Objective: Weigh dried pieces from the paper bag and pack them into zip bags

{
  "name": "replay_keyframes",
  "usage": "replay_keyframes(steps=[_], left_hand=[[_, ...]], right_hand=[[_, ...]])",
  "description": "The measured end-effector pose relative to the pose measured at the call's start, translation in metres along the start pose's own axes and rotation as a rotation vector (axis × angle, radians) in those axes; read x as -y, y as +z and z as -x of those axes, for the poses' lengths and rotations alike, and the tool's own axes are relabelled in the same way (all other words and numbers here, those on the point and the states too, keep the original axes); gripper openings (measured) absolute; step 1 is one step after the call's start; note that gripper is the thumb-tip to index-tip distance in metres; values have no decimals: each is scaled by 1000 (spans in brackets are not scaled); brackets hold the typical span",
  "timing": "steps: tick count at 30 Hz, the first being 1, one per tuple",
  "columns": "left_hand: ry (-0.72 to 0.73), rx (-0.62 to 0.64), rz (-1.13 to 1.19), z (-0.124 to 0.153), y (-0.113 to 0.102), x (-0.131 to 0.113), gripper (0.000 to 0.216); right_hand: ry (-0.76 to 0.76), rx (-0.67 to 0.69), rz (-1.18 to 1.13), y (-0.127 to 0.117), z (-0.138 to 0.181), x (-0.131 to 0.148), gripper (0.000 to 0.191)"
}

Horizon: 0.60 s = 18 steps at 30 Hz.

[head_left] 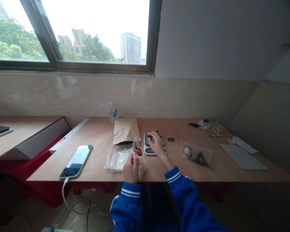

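Left hand [131,168] holds small bag [138,151] upright; right hand [156,143] on scale [148,149].

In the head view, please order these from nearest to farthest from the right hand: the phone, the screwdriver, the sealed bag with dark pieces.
From the right hand:
1. Sealed bag, to its right.
2. Screwdriver, far right, near the wall.
3. Phone, far left, by the table edge.

Left hand [131,168] pinched, raised; right hand [156,143] outstretched, fingers seemingly curled.
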<state>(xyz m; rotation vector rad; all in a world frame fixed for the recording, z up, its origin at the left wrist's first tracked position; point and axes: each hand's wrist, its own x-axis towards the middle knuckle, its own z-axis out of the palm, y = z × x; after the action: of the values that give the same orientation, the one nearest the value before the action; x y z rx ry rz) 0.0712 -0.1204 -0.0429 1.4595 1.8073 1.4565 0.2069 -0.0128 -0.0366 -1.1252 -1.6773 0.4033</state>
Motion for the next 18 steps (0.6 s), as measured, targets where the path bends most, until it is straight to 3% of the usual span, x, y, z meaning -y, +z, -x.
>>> replay_keyframes(steps=[4, 9, 15, 18], left_hand=[[-1, 8, 15, 0, 1, 2, 37], [4, 17, 18, -1, -4, -1, 38], [-22, 2, 37, -3, -6, 1, 37], [-37, -5, 61, -3, -3, 5, 38]], right_hand=[[-4, 83, 145, 12, -13, -32, 33], [-8, 81, 112, 18, -16, -33, 25], [59, -84, -74, -1, -8, 15, 22], [89, 12, -196, -10, -5, 50, 25]])
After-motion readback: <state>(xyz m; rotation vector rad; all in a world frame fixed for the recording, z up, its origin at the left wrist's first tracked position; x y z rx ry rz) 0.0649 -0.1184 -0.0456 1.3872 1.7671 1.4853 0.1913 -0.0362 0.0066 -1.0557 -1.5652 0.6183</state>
